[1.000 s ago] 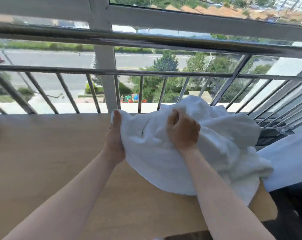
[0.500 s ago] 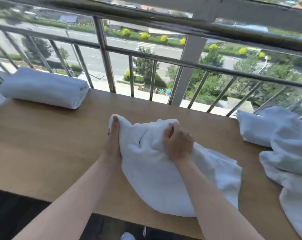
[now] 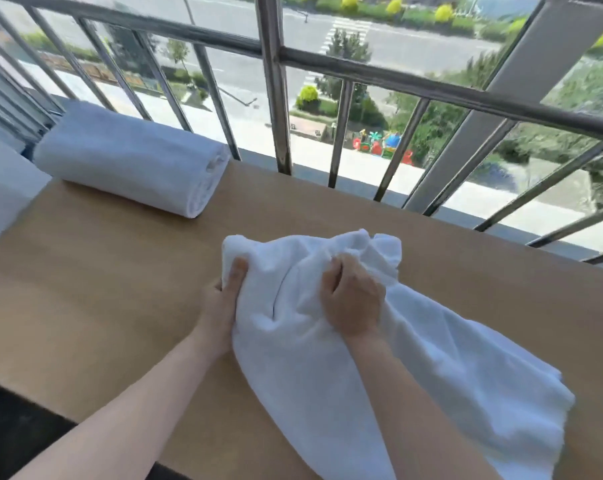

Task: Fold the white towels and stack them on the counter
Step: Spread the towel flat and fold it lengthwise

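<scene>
Counter (image 3: 85, 289) of wood under a window railing (image 3: 276, 98); roll (image 3: 130, 161) at 10 o'clock. Towel (image 3: 327, 368) lies centre-right, long axis 11 to 5 o'clock. Left hand (image 3: 220, 306) pinches its 11 o'clock corner; right hand (image 3: 352, 299) clutches cloth, fingers curled.

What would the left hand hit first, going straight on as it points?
The left hand grips the towel; beyond its corner lies bare counter, then probably the railing post, though depth is hard to judge.

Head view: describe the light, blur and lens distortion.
Head view: strong daylight comes in through the railing. Head view: the loose towel is bright with little texture, and the rolled towel looks bluish. Head view: the wide lens fans the bars outward. Head view: the corners smear, while the left hand and right hand look fairly sharp.
</scene>
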`<action>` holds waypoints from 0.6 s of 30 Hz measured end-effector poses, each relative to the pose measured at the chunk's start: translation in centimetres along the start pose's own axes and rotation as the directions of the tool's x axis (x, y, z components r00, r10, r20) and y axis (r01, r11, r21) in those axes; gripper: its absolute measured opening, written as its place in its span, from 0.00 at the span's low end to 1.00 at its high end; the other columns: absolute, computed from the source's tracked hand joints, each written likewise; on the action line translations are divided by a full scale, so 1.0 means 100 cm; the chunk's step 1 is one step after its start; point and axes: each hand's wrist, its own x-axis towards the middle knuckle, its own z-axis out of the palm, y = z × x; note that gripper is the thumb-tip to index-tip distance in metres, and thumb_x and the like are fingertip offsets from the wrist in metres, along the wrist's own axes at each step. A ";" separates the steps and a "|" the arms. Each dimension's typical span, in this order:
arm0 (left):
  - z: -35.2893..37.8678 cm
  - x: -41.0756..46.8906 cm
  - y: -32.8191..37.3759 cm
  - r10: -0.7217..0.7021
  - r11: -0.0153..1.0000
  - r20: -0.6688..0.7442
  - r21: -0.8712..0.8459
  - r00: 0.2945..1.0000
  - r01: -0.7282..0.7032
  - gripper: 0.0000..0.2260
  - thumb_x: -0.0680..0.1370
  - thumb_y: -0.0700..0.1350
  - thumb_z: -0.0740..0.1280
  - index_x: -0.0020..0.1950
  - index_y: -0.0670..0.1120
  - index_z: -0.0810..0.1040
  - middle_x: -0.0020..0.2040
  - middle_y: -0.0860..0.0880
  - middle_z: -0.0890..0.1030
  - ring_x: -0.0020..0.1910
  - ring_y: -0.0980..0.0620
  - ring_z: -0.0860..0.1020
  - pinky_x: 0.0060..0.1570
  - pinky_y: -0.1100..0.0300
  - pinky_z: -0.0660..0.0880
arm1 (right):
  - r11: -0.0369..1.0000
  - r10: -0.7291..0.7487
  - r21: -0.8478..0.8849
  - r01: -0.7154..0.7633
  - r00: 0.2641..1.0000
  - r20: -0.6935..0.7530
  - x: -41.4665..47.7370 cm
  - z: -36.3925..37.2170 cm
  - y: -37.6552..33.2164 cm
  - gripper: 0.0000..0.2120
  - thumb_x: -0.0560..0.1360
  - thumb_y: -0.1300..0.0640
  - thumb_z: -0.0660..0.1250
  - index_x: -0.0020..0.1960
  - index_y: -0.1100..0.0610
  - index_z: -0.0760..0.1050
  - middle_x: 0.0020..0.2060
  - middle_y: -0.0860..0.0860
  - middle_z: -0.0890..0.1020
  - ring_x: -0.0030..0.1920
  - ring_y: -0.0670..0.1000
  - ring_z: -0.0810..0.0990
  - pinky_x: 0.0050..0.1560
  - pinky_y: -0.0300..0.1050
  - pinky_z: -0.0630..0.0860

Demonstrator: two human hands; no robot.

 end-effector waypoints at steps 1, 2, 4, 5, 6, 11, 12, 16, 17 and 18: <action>-0.001 0.009 -0.001 -0.045 0.998 0.016 0.032 0.999 0.044 0.43 0.64 0.77 0.68 0.52 0.37 0.83 0.44 0.42 0.84 0.43 0.44 0.84 0.37 0.52 0.81 | 1.000 -0.009 0.001 0.009 1.000 -0.009 0.003 0.006 0.003 0.13 0.77 0.54 0.55 0.37 0.57 0.70 0.26 0.52 0.75 0.26 0.57 0.75 0.31 0.41 0.59; -0.002 0.019 -0.001 -0.097 0.994 0.041 0.062 0.994 0.094 0.42 0.62 0.80 0.65 0.51 0.42 0.85 0.45 0.43 0.85 0.45 0.44 0.85 0.40 0.50 0.81 | 1.000 -0.021 0.002 0.021 1.000 -0.014 0.006 0.011 0.006 0.12 0.78 0.55 0.55 0.40 0.58 0.70 0.26 0.52 0.75 0.27 0.58 0.75 0.30 0.41 0.59; -0.004 0.036 -0.003 -0.159 0.984 0.149 0.099 0.976 0.146 0.42 0.62 0.84 0.58 0.55 0.52 0.85 0.53 0.43 0.86 0.53 0.41 0.84 0.53 0.41 0.80 | 0.999 -0.044 0.010 0.044 0.999 -0.020 0.012 0.018 0.010 0.10 0.79 0.55 0.54 0.45 0.59 0.69 0.27 0.53 0.74 0.27 0.58 0.75 0.28 0.42 0.59; -0.005 0.044 -0.002 -0.155 0.985 0.213 0.106 0.965 0.135 0.42 0.64 0.84 0.55 0.58 0.55 0.84 0.56 0.43 0.85 0.57 0.41 0.83 0.57 0.39 0.78 | 0.998 -0.058 0.014 0.059 0.998 -0.029 0.014 0.021 0.013 0.07 0.79 0.55 0.54 0.47 0.58 0.67 0.27 0.53 0.74 0.27 0.58 0.74 0.28 0.41 0.59; -0.006 0.052 0.000 -0.145 0.987 0.275 0.102 0.951 0.121 0.42 0.64 0.84 0.53 0.61 0.57 0.82 0.59 0.44 0.84 0.59 0.42 0.82 0.58 0.39 0.78 | 0.997 -0.072 0.016 0.072 0.997 -0.041 0.015 0.023 0.015 0.05 0.78 0.55 0.54 0.47 0.57 0.64 0.27 0.53 0.74 0.27 0.58 0.74 0.28 0.41 0.58; -0.012 0.095 0.021 -0.162 0.962 0.561 -0.095 0.812 0.257 0.49 0.66 0.83 0.46 0.72 0.52 0.74 0.70 0.38 0.76 0.68 0.38 0.75 0.66 0.40 0.73 | 0.998 -0.069 0.011 0.069 0.997 -0.039 0.012 0.024 0.016 0.03 0.78 0.56 0.54 0.45 0.55 0.62 0.27 0.54 0.73 0.27 0.58 0.74 0.25 0.42 0.62; -0.011 0.102 0.028 -0.186 0.950 0.591 -0.097 0.785 0.298 0.49 0.67 0.83 0.48 0.73 0.51 0.74 0.70 0.38 0.75 0.69 0.38 0.75 0.67 0.40 0.71 | 0.998 -0.058 0.007 0.058 0.998 -0.034 0.011 0.024 0.016 0.04 0.78 0.56 0.53 0.45 0.54 0.61 0.27 0.54 0.73 0.26 0.58 0.73 0.26 0.42 0.61; -0.004 0.111 0.054 -0.305 0.948 0.567 0.104 0.765 0.301 0.30 0.72 0.69 0.68 0.65 0.50 0.81 0.65 0.42 0.80 0.64 0.42 0.79 0.63 0.45 0.76 | 1.000 -0.027 -0.011 0.027 0.999 -0.036 -0.003 0.020 0.017 0.09 0.78 0.57 0.54 0.40 0.57 0.67 0.27 0.54 0.73 0.25 0.58 0.72 0.25 0.43 0.63; -0.004 0.108 0.056 -0.314 0.948 0.544 0.140 0.778 0.284 0.25 0.72 0.63 0.72 0.62 0.50 0.83 0.64 0.42 0.81 0.62 0.42 0.80 0.60 0.47 0.78 | 0.999 -0.024 -0.024 0.023 0.999 -0.042 -0.008 0.019 0.018 0.12 0.78 0.57 0.54 0.37 0.58 0.68 0.27 0.54 0.73 0.26 0.58 0.72 0.25 0.44 0.64; -0.006 0.104 0.056 -0.308 0.951 0.521 0.166 0.796 0.260 0.22 0.71 0.59 0.74 0.61 0.48 0.84 0.63 0.41 0.82 0.60 0.42 0.81 0.56 0.48 0.80 | 0.999 -0.024 -0.041 0.022 0.999 -0.047 -0.014 0.019 0.019 0.14 0.78 0.57 0.54 0.36 0.59 0.69 0.27 0.54 0.73 0.26 0.58 0.72 0.26 0.44 0.65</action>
